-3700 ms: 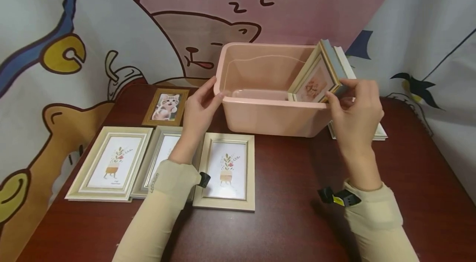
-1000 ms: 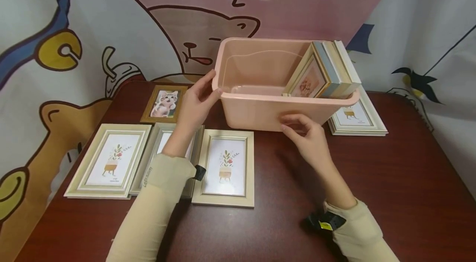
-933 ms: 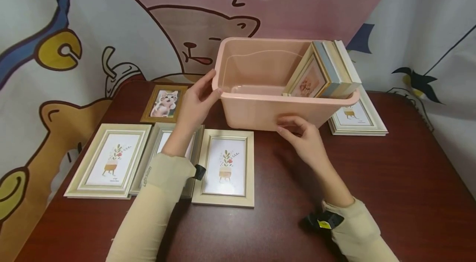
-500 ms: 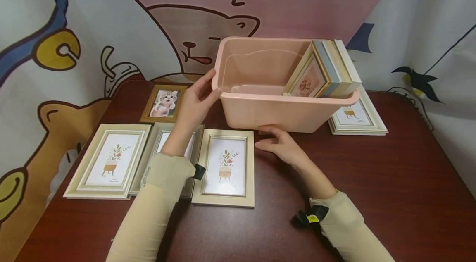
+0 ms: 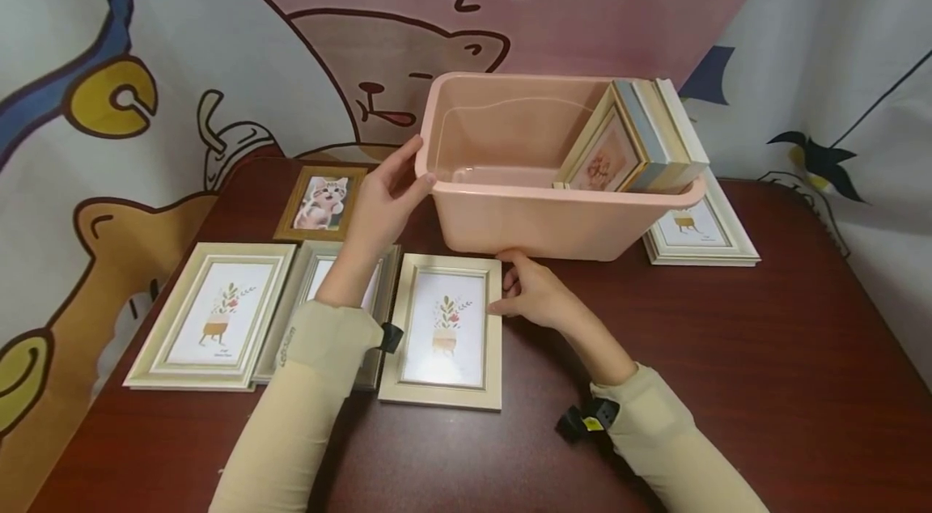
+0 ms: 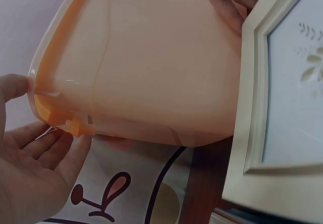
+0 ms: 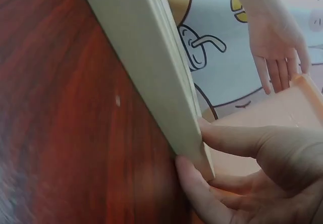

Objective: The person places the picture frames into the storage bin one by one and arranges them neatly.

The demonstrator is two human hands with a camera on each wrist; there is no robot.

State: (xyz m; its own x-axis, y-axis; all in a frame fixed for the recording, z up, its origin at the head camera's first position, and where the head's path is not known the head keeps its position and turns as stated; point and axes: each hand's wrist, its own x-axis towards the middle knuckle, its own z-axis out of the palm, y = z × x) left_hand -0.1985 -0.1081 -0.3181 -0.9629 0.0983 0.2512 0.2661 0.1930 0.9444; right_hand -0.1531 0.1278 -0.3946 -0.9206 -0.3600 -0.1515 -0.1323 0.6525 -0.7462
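A pink plastic tub [image 5: 524,222] stands at the back middle of the table in the head view. Its left rim is held by my left hand [image 5: 382,209], thumb and fingers on either side of the corner, as the left wrist view also shows. Below the tub lies a cream picture frame [image 5: 493,351] with a potted-plant print. My right hand [image 5: 542,298] pinches its upper right corner, thumb on the face and a finger at the edge; the right wrist view shows this grip on the frame's side [image 7: 151,57].
Several picture frames [image 5: 658,141] lean inside the tub's right end. More cream frames [image 5: 211,371] lie at the left, one partly under my left forearm. A brown frame with a cat picture [image 5: 286,226] lies behind them. A white frame stack [image 5: 702,260] sits right of the tub.
My right hand has left the frames in the tub and come down left to the cream picture frame, now pinching its corner. That frame has shifted slightly right. My left hand stays on the rim.
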